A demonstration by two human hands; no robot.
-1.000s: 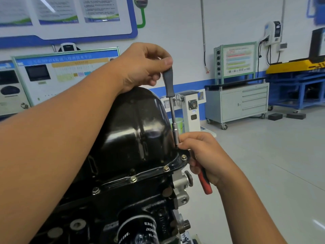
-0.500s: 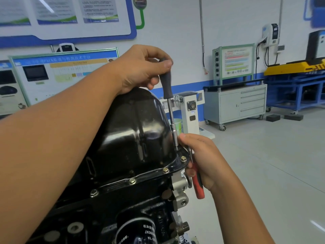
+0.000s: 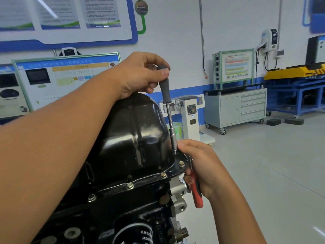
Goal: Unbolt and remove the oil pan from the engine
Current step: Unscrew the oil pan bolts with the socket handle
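Oil pan [image 3: 130,138] flange bolt under upright nut driver [image 3: 168,110]; left hand [image 3: 140,74] clamps the handle above, right hand [image 3: 202,164], closed on red-handled tool [image 3: 196,191], steadies the socket.

A white wall [image 3: 175,41] with a blue stripe carries posters. On the far right, a grey wheeled cabinet [image 3: 235,108] stands on pale glossy floor [image 3: 263,164].

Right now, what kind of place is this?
Probably an automotive training workshop: an engine on a stand, wall instruction boards, a display training panel, and a wheeled tool cabinet on an open floor.
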